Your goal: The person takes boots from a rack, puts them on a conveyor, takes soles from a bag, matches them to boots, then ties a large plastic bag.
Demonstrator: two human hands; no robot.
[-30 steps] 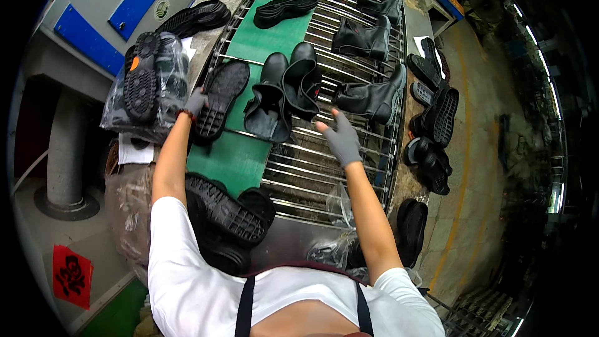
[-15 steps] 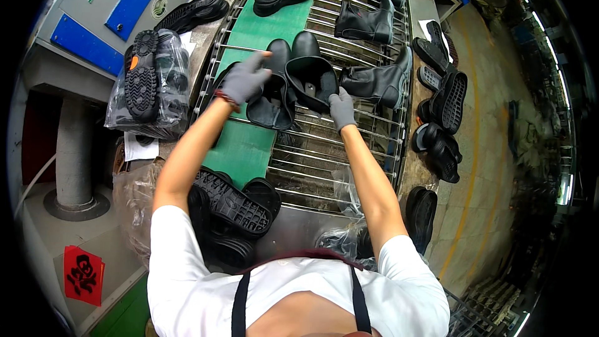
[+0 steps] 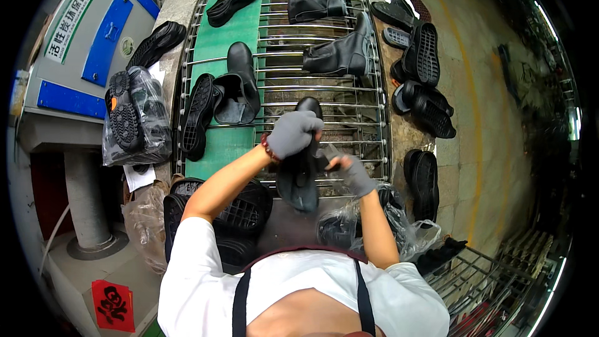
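A black boot (image 3: pixel 298 181) is held near my body above the metal rollers, its toe pointing away from me and its open shaft toward me. My left hand (image 3: pixel 293 132), in a grey glove with bare fingertips, is closed around it. Close to the boot's right side, my right hand (image 3: pixel 357 176) has its fingers closed on a small greyish thing (image 3: pixel 331 155), too blurred to name. Another black boot (image 3: pixel 240 90) stands on the green strip (image 3: pixel 215 43), opening toward me, beside a black sole (image 3: pixel 198 115).
Black boots (image 3: pixel 340 53) lie on their sides along the right of the roller conveyor (image 3: pixel 290 97). Soles (image 3: pixel 421 56) line the right ledge. Stacked soles (image 3: pixel 240 212) and plastic-wrapped ones (image 3: pixel 140 118) sit at left. A plastic bag (image 3: pixel 409 231) lies by my right forearm.
The two boots stood side by side under my hands. One now stands alone on the green strip; the other is nearer my body in my left hand. My right hand has come closer too.
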